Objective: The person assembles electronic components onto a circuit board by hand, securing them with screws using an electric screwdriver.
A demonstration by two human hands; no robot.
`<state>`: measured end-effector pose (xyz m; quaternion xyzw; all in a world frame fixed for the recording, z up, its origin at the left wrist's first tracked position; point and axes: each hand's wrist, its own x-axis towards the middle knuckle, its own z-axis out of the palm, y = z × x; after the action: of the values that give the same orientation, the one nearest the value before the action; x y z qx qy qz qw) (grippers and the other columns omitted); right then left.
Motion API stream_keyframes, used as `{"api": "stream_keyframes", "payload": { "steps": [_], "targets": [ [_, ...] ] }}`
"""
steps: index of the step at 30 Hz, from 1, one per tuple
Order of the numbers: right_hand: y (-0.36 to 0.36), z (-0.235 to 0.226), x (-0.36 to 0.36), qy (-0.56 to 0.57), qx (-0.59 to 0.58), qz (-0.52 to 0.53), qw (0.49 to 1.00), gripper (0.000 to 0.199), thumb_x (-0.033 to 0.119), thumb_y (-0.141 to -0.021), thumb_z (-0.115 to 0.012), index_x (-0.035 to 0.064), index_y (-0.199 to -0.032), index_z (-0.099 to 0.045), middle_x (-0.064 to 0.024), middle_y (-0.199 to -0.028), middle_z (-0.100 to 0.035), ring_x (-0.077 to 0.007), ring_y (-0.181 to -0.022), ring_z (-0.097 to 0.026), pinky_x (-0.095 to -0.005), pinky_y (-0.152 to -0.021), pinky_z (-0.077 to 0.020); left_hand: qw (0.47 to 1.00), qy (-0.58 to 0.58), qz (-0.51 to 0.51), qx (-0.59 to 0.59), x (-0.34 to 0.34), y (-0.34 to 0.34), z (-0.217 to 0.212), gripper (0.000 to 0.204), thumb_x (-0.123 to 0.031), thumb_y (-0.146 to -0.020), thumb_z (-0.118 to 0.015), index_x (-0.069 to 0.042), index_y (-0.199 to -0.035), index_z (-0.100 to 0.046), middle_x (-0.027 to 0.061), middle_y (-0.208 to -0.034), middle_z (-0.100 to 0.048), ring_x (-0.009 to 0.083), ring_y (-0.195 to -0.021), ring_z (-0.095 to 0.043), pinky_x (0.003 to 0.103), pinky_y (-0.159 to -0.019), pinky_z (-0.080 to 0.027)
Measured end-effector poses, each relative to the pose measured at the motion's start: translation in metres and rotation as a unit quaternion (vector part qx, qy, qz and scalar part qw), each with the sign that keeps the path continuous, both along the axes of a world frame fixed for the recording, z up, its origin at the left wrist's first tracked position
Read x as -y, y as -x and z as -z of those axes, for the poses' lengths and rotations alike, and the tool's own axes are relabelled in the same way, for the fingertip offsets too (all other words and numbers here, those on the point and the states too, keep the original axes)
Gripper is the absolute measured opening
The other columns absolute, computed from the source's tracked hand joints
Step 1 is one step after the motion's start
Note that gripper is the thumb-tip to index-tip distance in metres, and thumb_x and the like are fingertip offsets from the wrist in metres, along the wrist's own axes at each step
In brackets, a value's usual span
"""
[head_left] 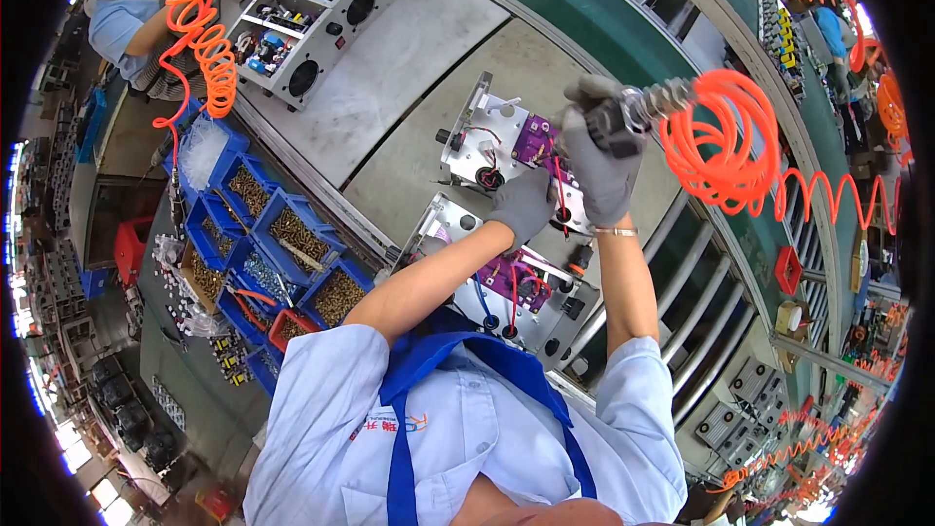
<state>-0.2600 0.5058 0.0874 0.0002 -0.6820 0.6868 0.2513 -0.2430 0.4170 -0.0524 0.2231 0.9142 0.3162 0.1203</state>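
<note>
My right hand point(596, 173), in a grey glove, grips a dark air screwdriver point(616, 127) whose metal fitting joins a coiled orange hose point(726, 141). The tool is above the right side of a silver metal chassis point(502, 141). A purple circuit board point(535, 139) with red and dark wires is mounted on it. My left hand point(524, 205), also gloved, is closed at the board's near edge beside the wires; what its fingers pinch is hidden. A second chassis point(555, 317) with a purple board point(506, 278) lies nearer my body, partly under my left forearm.
Blue bins point(297, 234) of brass-coloured screws stand to my left, with a small red bin point(290, 328) among them. Metal rollers point(682, 282) lie at right. Finished-looking metal housings point(326, 29) sit at far left, near a co-worker point(141, 15). Another orange coiled hose point(209, 49) hangs there.
</note>
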Motion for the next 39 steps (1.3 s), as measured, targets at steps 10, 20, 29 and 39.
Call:
{"api": "stream_keyframes", "payload": {
  "steps": [10,20,29,39],
  "targets": [
    [-0.073,-0.049,-0.013,0.096,-0.17,0.058,0.979,0.038,0.007,-0.08,-0.057,0.0033,-0.117,-0.052,-0.013,-0.102,-0.058,-0.0202,-0.076,-0.059,-0.0368,-0.065,-0.0539,0.62,-0.518,-0.039,0.588,0.055,0.023,-0.036,0.032,-0.016,-0.098,-0.046,0.003,-0.124,-0.049,0.0109,-0.099,-0.061,0.0166,-0.084,-0.063,0.022,-0.064,-0.052],
    [-0.086,-0.045,-0.014,0.14,-0.191,0.081,0.968,0.039,0.008,-0.078,-0.055,0.0046,-0.118,-0.052,-0.0123,-0.105,-0.058,-0.0202,-0.072,-0.06,-0.0361,-0.061,-0.0539,0.541,-0.576,-0.054,0.61,0.051,0.016,-0.04,0.028,-0.004,-0.093,-0.046,0.001,-0.119,-0.054,0.0089,-0.092,-0.058,0.0156,-0.077,-0.06,0.025,-0.071,-0.055],
    [-0.082,-0.034,-0.015,0.157,-0.18,0.101,0.966,0.039,0.008,-0.077,-0.055,0.0053,-0.116,-0.052,-0.012,-0.103,-0.059,-0.0206,-0.072,-0.06,-0.0377,-0.064,-0.0547,0.499,-0.584,-0.052,0.638,0.045,0.019,-0.028,0.024,-0.024,-0.097,-0.051,-0.003,-0.108,-0.056,0.0034,-0.085,-0.055,0.011,-0.071,-0.055,0.019,-0.059,-0.049],
    [-0.095,-0.025,-0.026,0.199,-0.18,0.193,0.944,0.042,0.009,-0.074,-0.056,0.0031,-0.116,-0.053,-0.0114,-0.099,-0.058,-0.0187,-0.073,-0.056,-0.0371,-0.065,-0.0527,0.523,-0.521,-0.104,0.667,0.029,0.009,-0.042,0.03,-0.034,-0.096,-0.053,-0.006,-0.105,-0.056,0.0012,-0.077,-0.054,0.009,-0.063,-0.052,0.017,-0.051,-0.045]
  ]
}}
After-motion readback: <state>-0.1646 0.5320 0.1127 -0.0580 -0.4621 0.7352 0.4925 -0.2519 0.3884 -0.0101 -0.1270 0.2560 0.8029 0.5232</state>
